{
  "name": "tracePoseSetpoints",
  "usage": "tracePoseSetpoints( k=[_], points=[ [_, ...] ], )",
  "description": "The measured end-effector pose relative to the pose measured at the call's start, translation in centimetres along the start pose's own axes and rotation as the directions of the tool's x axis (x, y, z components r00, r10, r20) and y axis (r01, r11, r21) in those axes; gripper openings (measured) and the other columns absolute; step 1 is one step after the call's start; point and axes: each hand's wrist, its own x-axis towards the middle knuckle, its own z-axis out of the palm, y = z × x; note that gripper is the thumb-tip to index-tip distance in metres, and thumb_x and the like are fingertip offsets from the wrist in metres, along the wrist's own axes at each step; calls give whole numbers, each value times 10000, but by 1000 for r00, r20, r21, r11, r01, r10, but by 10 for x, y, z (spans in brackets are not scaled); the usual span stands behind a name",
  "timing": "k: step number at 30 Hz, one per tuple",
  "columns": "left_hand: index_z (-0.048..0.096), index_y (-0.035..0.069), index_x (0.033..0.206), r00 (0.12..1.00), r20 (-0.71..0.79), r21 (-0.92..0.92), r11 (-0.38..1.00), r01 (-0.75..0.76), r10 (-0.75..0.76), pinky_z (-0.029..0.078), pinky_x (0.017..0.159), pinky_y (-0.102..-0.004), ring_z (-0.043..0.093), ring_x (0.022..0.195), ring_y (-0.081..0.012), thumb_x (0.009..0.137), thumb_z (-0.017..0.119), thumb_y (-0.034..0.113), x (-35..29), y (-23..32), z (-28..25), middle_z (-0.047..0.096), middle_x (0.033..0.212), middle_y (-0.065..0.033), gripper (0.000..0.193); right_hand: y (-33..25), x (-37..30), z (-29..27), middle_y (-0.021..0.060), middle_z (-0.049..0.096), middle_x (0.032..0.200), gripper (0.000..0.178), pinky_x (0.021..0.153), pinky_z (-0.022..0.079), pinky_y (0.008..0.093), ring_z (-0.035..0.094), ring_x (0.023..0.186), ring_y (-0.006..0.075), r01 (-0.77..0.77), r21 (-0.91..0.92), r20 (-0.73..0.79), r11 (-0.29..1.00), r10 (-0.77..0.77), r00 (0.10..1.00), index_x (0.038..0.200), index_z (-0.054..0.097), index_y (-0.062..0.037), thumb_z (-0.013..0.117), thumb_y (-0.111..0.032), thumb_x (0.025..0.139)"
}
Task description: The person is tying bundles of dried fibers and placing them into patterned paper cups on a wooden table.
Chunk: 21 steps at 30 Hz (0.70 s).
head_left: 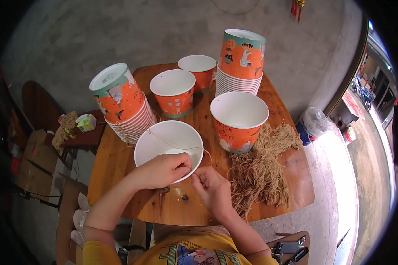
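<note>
A white-lined paper bucket [147,143] stands at the near middle of the wooden table, its mouth toward me. A thin tan string [177,147] runs from its far left rim across the mouth and loops out past the right rim. My left hand [161,170] lies over the near rim, fingers curled down at the wall; the fingertips are partly hidden. Just outside the near right rim, my right hand [213,187] pinches the string between thumb and finger. Beside it on the right lies a loose bundle of tan strings [267,172].
Three orange paper buckets stand upright: one at right [239,132], one behind [174,99], one farther back [203,78]. Upside-down bucket stacks rise at left [121,104] and back right [241,57]. A side table [90,138] holds more string. The table's [199,212] edge is near me.
</note>
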Motion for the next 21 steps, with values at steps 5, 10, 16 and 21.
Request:
tracePoseSetpoints(
  k=[5,10,16,21],
  points=[
    [552,28,940,944,-288,80,986,-143,160,470,726,-341,582,786,-252,933,550,144,-5,14,4,594,880,-93,116,5,4,-13,-25,451,580,101,489,350,202,387,528,18,-117,150,9,982,117,993,969,598,-38,659,-71,894],
    [547,20,933,911,-315,29,962,-270,265,463,744,-335,569,816,-258,927,558,125,-5,19,7,566,944,-100,106,-4,20,-16,43,558,617,181,515,451,250,526,520,89,-115,91,97,989,106,990,1044,590,-55,671,-106,890],
    [502,51,1211,968,-235,-375,910,-174,88,443,835,-256,537,903,-108,939,554,51,-1,10,10,575,1016,-47,278,0,23,-11,-14,557,636,99,542,422,214,466,592,7,-274,281,199,920,224,954,944,631,-23,666,-106,902],
    [399,61,1383,998,60,-563,826,10,29,437,894,-251,546,998,-95,924,559,15,6,9,2,575,1059,-43,489,0,28,-18,-62,624,765,94,571,401,194,487,659,4,-436,390,323,811,323,890,964,641,-43,633,-132,935]
  ],
)
